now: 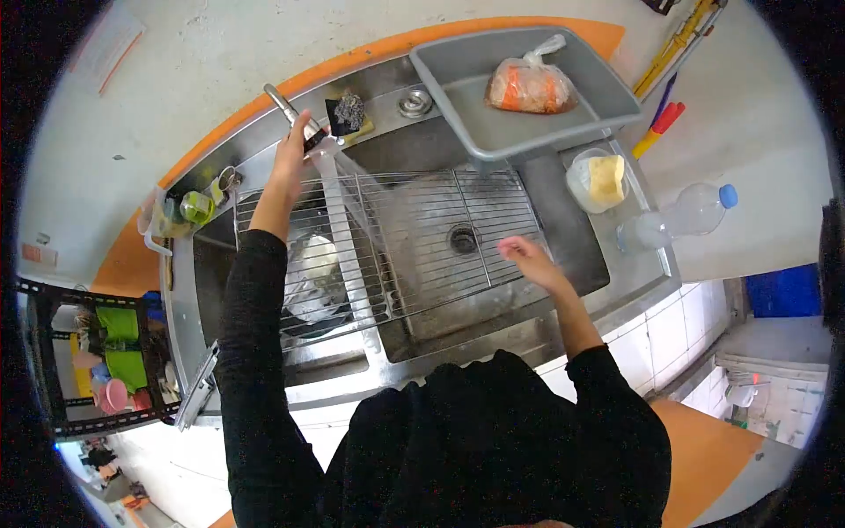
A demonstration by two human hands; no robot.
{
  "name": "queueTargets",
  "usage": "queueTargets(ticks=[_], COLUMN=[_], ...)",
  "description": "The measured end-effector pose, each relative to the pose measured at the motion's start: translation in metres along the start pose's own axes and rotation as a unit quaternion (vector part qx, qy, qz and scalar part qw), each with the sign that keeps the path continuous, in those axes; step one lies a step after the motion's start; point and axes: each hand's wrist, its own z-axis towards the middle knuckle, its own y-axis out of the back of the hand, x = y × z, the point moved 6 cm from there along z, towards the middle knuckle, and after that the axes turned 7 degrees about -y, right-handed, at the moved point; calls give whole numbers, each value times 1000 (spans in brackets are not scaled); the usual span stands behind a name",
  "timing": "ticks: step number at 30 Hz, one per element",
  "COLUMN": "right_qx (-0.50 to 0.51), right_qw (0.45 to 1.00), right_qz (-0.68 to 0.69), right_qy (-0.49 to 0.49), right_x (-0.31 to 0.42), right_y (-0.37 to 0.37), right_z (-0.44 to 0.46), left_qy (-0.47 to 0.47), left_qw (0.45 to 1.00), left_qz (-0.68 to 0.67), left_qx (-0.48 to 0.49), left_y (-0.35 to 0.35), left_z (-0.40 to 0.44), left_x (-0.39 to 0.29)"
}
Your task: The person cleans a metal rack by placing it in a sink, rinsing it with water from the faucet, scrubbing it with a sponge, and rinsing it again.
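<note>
Head cam: my left hand (291, 158) is wrapped around the faucet head (314, 139), water (356, 201) spraying down by the wire rack (373, 251) lying across the steel double sink (359, 295), while my right hand (532, 264) is over the rack's right part, fingers curled, can't tell if they're gripping it. Grey plastic tub (528, 143) at the back right corner has one knotted clear bag (532, 85) in it, orange print, brownish stuff inside. Nearer me a small white tub (584, 194) has a yellow sponge (606, 179) at its opening, beside a blue-capped clear bottle (695, 213).
</note>
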Motion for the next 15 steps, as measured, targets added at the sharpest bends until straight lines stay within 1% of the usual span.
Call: queueTargets(ticks=[1,2,3,4,6,7,9,10,12,14,15], right_qx=[18,14,50,86,152,151,189,188,181,165,152], right_qw=[999,999,998,994,988,989,982,982,983,986,988], right_qz=[-33,-32,-47,-63,-3,-4,-24,-26,16,13,13], right_qy=[4,3,8,12,5,5,14,15,-20,-9,0], right_x=[-14,-24,-27,-29,11,17,26,28,26,27,28], right_y=[-9,-17,-33,-47,-76,-83,-95,-99,-104,-101,-100], right_z=[3,6,9,13,7,11,19,26,40,44,43], left_qy=[12,23,27,24,14,9,4,2,1,1,-5], left_qw=[1000,999,998,997,994,994,993,992,990,987,990], left_qz=[-10,-20,-59,-60,-106,-109,-116,-123,-138,-155,-141], left_qx=[14,29,27,31,-15,-8,-14,-23,-21,-29,-15], left_y=[0,-1,-5,-9,-17,-19,-25,-27,-35,-40,-43], left_z=[-2,-2,-1,1,-12,-15,-12,-11,-6,0,0], left_x=[2,3,3,4,-6,-9,-7,-6,-7,-7,-7])
